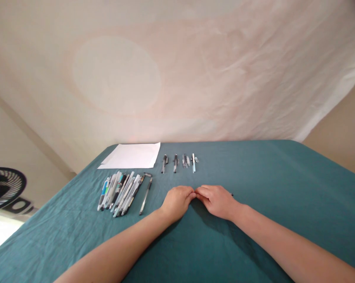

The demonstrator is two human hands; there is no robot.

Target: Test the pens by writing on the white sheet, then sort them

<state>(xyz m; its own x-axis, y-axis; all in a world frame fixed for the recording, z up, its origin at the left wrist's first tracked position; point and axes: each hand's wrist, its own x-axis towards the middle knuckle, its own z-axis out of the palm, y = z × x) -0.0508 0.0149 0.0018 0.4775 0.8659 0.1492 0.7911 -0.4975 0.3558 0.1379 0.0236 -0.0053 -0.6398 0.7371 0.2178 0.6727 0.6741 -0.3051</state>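
My left hand (177, 200) and my right hand (217, 200) rest on the teal tablecloth (269, 188), fingertips meeting in the middle. Both are curled and pinched together. A thin dark pen tip pokes out past my right hand (231, 194), so that hand seems closed on a pen; the rest of it is hidden. To the left lies a pile of several pens (121, 190), with one pen (146, 194) a little apart. Beyond my hands, a row of several short pen pieces (180, 162) lies side by side.
A white sheet of paper (133, 155) lies at the table's far left edge. A black fan (3, 188) stands off the table at the left. A pale cloth backdrop hangs behind the table.
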